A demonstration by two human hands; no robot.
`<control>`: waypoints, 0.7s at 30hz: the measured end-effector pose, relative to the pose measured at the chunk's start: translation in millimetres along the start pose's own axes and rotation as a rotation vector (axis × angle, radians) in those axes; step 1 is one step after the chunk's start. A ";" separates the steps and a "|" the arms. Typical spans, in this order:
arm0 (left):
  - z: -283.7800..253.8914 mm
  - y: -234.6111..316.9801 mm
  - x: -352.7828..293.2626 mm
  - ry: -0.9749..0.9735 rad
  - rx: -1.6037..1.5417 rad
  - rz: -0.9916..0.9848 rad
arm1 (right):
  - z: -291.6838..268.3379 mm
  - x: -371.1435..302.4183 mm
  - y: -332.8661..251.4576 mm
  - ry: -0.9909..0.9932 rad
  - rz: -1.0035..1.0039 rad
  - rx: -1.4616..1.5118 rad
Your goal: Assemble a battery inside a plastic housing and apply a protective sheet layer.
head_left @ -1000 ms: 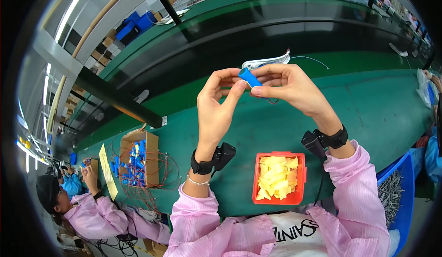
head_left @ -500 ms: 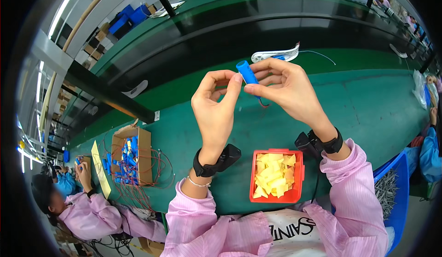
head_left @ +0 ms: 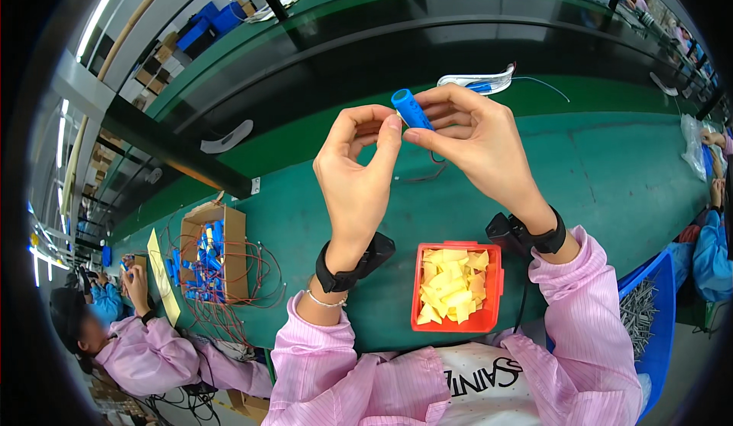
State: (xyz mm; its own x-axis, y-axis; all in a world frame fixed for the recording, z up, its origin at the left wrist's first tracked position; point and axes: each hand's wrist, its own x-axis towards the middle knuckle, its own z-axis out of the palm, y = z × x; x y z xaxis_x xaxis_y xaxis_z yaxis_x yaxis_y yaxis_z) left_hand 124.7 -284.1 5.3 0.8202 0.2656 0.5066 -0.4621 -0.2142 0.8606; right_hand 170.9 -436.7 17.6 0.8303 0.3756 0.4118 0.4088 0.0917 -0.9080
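In front of me, above the green bench, a blue cylindrical battery is held tilted, its round end up and to the left. My right hand grips it from the right, with thumb below and fingers behind. My left hand is pinched at its left side, thumb and index finger against it. A small pale yellow bit shows by the left thumb tip; its shape is mostly hidden. A thin dark wire hangs from the battery's lower end. Nearer me sits a red box of yellow paper pieces.
Left on the bench, a cardboard box holds blue wired batteries, red wires spilling out. A yellow strip lies beside it. White curved casings rest on the belt beyond. A blue bin of metal parts stands right; a co-worker sits left.
Both hands and the battery have risen slightly, and the battery leans a little more. The casing beyond my right hand has shifted right and upward in view.
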 end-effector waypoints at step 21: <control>-16.6 17.2 8.0 -0.265 -0.276 -0.219 | -64.3 24.1 -0.2 -0.015 0.142 0.411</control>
State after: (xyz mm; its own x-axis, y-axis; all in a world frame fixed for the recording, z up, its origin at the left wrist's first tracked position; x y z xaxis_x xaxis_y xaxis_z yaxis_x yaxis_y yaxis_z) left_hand 117.7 -270.1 25.1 0.9502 0.0183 0.3110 -0.3114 0.0893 0.9461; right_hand 215.2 -486.9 32.7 0.8605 0.4244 0.2818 0.1031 0.3966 -0.9122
